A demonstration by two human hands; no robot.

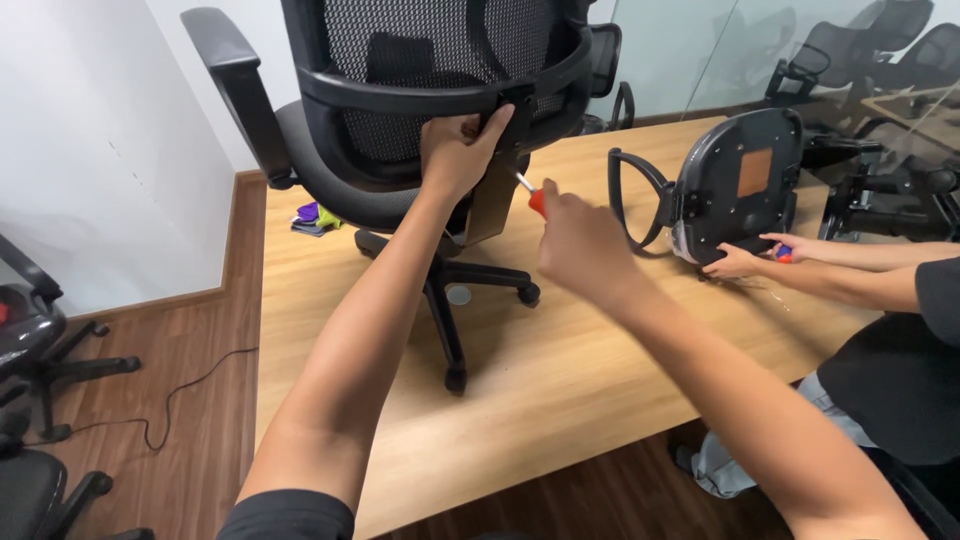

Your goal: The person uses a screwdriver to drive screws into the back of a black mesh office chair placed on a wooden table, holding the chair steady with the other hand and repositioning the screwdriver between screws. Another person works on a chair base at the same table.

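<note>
The left hand (455,150) pressed open-fingered against the black mesh office chair (420,110) at its back bracket. The right hand (580,245) was closed around an orange-handled screwdriver (530,192), tip toward that bracket. The chair stood upright on the tabletop (560,370).

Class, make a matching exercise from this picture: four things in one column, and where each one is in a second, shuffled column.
1. left hand
2. right hand
3. chair seat
4. purple and green item

a. tipped on its side before a co-worker
b. on the chair back's bracket
c. on the table by the wall
d. holding a screwdriver

1-b, 2-d, 3-a, 4-c
</note>
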